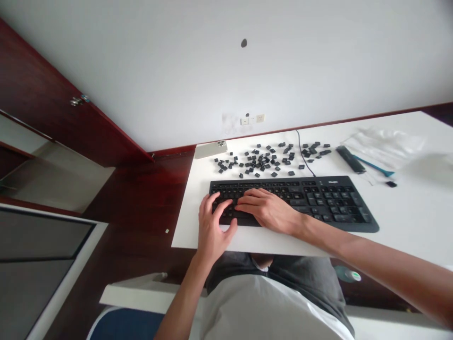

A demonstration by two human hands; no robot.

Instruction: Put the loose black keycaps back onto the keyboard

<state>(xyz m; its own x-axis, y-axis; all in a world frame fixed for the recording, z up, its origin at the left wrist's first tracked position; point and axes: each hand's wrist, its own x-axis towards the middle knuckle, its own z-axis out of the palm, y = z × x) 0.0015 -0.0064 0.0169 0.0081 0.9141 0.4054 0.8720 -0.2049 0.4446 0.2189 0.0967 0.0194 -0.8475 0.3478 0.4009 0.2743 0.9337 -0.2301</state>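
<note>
A black keyboard (332, 219) lies along the front of the white table, many of its key positions showing without caps. My left hand (214, 226) is over its left end, fingers apart and fingertips at the keys, with nothing seen in it. Across the left-middle keys reaches my right hand (267, 210), its fingers bent and close together, tips down at the keyboard beside my left fingers. Whatever those right fingertips may hold is hidden. Behind the keyboard, loose black keycaps (262, 161) are scattered in a heap.
A phone (211, 150) lies at the back left of the table (406, 208). To the right are a dark brush-like tool (350, 159), a blue tool (374, 165) and a clear plastic bag (385, 144). The keyboard's cable (303, 153) runs back through the keycaps toward the wall.
</note>
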